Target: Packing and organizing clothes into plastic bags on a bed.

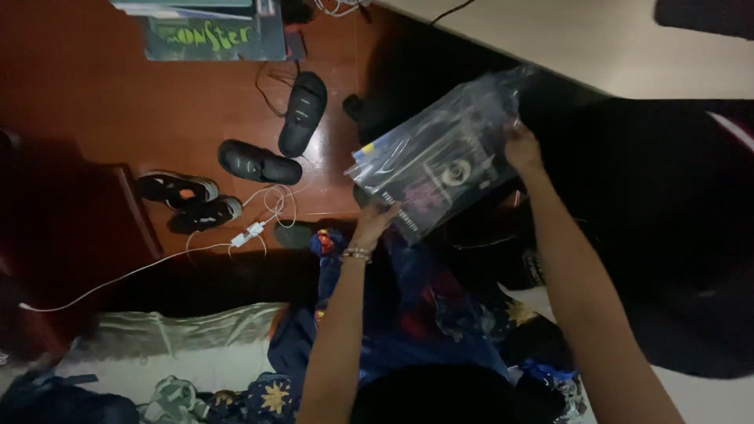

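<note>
Holding: two bare hands grip a flat dark package (436,169) sealed in clear, shiny plastic, raised above a red-brown floor (94,102) in the head view.
Left hand: the left hand (375,222) meets the package's lower edge; its fingers are curled closed around that edge, a beaded bracelet (356,254) on the wrist.
Right hand: the right hand (522,149) clasps the package's upper right side, fingers closed on the plastic, though the fingertips are hidden behind it.
Package: tilted, one corner pointing down-left, the loose plastic bunched at the top near a pale tabletop (597,47).
Floor: a pair of black slippers (283,133) lies left of the package, one upright, one slanted; a pair of dark sneakers (188,202) sits further left.
Cable: a white cable (243,234) with a small plug block loops across the floor between the sneakers and the left hand.
Below: patterned blue fabric (416,314) spreads under both forearms; a pale sheet (181,345) lies at lower left.
Top edge: a dark box (212,35) with green lettering rests on the floor.
</note>
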